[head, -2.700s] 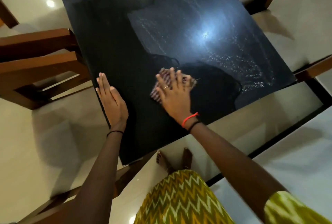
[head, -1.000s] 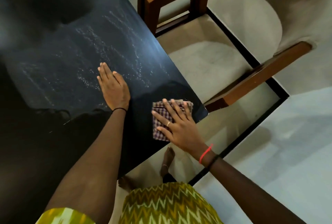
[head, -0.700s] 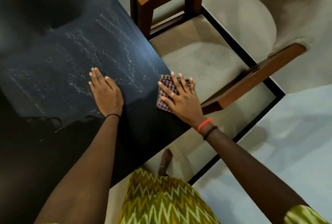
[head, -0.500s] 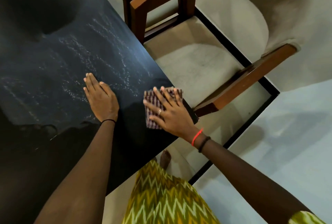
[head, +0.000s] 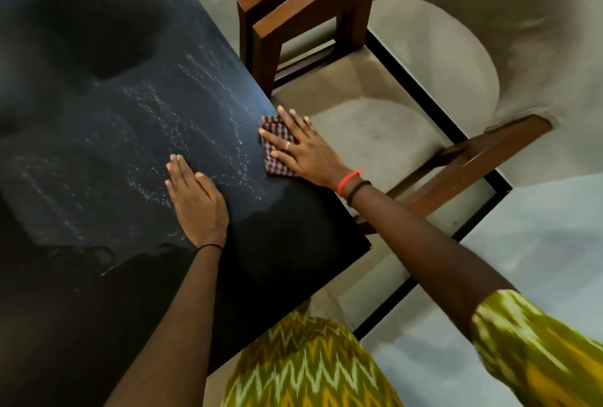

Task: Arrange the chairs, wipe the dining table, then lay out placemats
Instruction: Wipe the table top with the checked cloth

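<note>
The floor point(head: 538, 243) here is pale and polished, with a thin black inlaid stripe point(head: 424, 86) running across it. Over it stands a glossy black dining table point(head: 98, 145), and the person leans over one of its corners.

The left hand point(head: 195, 201) lies palm down on the tabletop, fingers straight and close together, holding nothing. A thin black band circles its wrist.

The right hand point(head: 306, 152) is to the right of the left one, at the table's edge. Its fingers are spread and flat, pressing down on a small folded maroon-and-white checked cloth point(head: 276, 165). The cloth lies on the table just under those fingers, its far corner right at the rim. One finger wears a ring, and the wrist carries a red thread point(head: 349, 178) and a black band.

Pale streaks of fine droplets point(head: 182, 113) cross the dark surface beyond the left hand and between the two hands.

Just past the right fingertips a dark-brown wooden chair point(head: 293, 11) stands close against the table's side. Nearest to the viewer shows a yellow-green garment with a zigzag pattern point(head: 303, 361).
</note>
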